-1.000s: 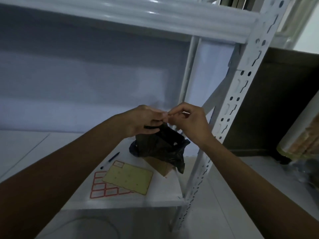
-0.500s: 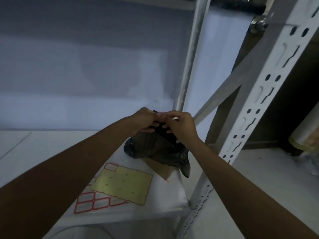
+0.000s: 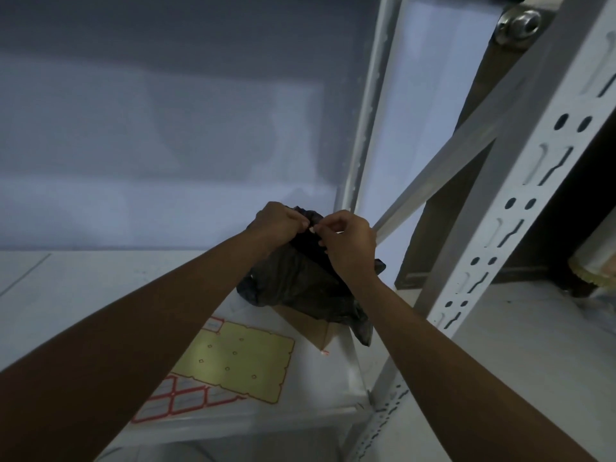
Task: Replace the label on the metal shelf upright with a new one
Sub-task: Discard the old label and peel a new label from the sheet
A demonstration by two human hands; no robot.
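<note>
- Working both hands at the mouth of a black plastic bag [image 3: 300, 285] that sits on the white shelf board [image 3: 320, 385]; the bag serves as landmark below.
- Left of the bag and nearer the camera: a sheet of red-bordered labels [image 3: 186, 398] lies flat on the board, with a yellow backing sheet [image 3: 236, 361] overlapping its upper part. Its label spaces look empty, though the light is dim. This is where the new label would come from, by my reading.
- Left hand [image 3: 278, 225]: curled at the bag's top left edge, fingers pinched shut on the plastic.
- Right hand [image 3: 350, 241]: at the bag's top right, thumb and forefinger pinched on something small and pale at the bag's mouth. Cannot tell whether it is a peeled label scrap or a fold of plastic.
- Under the bag's near side: a corner of brown cardboard [image 3: 316, 331] pokes out.
- Right of the bag: the white slotted upright [image 3: 520, 201] rises past a diagonal brace [image 3: 466, 158]. No label visible on the stretch in view.
- Judgement: the step looks like getting a scrap into the bag, or opening it.
- To do it well: hold the left pinch steady so the mouth stays wide, and roll a sticky scrap off the right fingertips against the inner plastic, not shake it.
- Risk: thin film clings to adhesive; a tug could drag the bag over the label sheet.
</note>
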